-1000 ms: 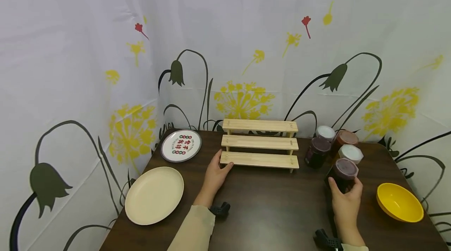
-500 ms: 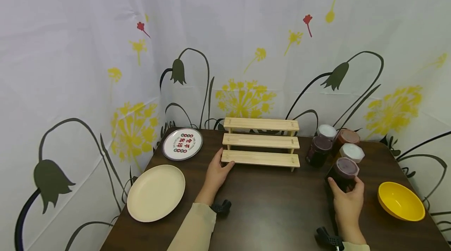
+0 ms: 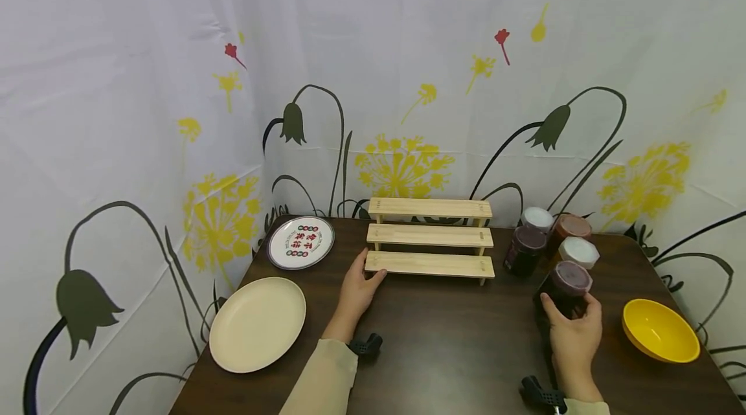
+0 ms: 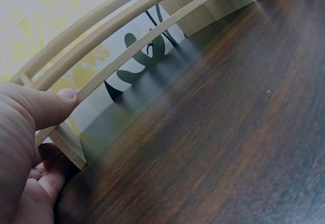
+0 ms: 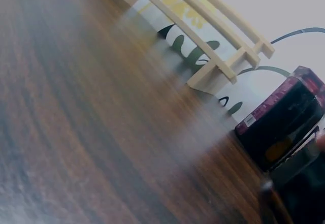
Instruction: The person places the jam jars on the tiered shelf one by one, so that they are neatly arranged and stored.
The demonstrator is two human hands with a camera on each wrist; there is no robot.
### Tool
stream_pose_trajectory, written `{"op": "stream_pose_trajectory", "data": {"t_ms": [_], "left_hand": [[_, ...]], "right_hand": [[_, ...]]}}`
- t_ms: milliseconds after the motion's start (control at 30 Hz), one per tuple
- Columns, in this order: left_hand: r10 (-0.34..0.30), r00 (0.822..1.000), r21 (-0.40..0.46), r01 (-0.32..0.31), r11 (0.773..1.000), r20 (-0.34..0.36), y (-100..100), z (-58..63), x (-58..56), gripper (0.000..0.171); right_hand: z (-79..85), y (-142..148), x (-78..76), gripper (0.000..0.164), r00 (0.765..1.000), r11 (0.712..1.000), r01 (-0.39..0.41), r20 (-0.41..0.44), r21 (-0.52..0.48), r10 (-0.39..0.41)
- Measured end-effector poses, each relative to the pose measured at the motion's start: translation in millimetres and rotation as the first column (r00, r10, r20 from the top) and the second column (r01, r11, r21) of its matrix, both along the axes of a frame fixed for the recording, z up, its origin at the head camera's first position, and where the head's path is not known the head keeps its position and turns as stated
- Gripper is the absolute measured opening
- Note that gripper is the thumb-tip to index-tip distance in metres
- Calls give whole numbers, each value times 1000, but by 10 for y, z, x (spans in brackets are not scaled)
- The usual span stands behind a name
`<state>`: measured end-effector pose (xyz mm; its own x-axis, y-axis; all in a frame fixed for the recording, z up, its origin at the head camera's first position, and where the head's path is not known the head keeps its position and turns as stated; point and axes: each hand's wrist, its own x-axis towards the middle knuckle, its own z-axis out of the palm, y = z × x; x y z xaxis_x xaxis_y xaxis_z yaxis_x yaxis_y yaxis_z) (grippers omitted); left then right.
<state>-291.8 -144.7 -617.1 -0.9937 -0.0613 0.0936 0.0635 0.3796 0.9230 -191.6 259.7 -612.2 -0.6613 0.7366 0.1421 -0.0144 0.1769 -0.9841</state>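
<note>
Head view, centre: left hand (image 3: pixel 354 291) is pinching the three-tier wooden rack (image 3: pixel 430 235) at its lower left end, presumably steadying it. Lower right: right hand (image 3: pixel 576 338) is clasping the dark purple-lidded jar (image 3: pixel 566 284), likely for secure control.

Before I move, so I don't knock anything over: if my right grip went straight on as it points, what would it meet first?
Past the held jar, your right grip would probably meet the nearer white-lidded jar first, though depth is unclear.
</note>
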Motion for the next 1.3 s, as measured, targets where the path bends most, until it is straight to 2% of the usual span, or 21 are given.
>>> {"op": "stream_pose_trajectory", "data": {"t_ms": [167,367,533,700,867,1033,1200,1300], "left_hand": [[12,1000,2,-12,1000,3,-49,13,2,80],[6,1000,11,-6,1000,6,-43,42,-29,81],[3,1000,17,-3,1000,12,-25,45,-36,81],[10,1000,15,-10,1000,0,-23,47,-53,80],[-3,1000,-5,3,1000,4,-5,52,-61,81],[-5,1000,4,5,1000,-11,12,44,-56,79],[-13,1000,-21,12,1000,-13,18,-1,-36,78],[-4,1000,-23,4,1000,-13,9,-21,-17,78]], "right_hand": [[-24,-40,-39,65,998,997,-10,-58,74,14],[9,-55,-50,62,995,990,-22,-90,140,35],[53,-82,-35,61,987,987,-47,-146,157,70],[129,-169,-38,67,955,988,-125,-259,93,146],[244,-274,-71,72,920,975,-183,-328,129,216],[380,-437,-155,74,900,958,-245,-333,147,281],[518,-615,-296,72,910,949,-264,-283,172,305],[625,-745,-417,74,892,932,-314,-279,181,355]]}}
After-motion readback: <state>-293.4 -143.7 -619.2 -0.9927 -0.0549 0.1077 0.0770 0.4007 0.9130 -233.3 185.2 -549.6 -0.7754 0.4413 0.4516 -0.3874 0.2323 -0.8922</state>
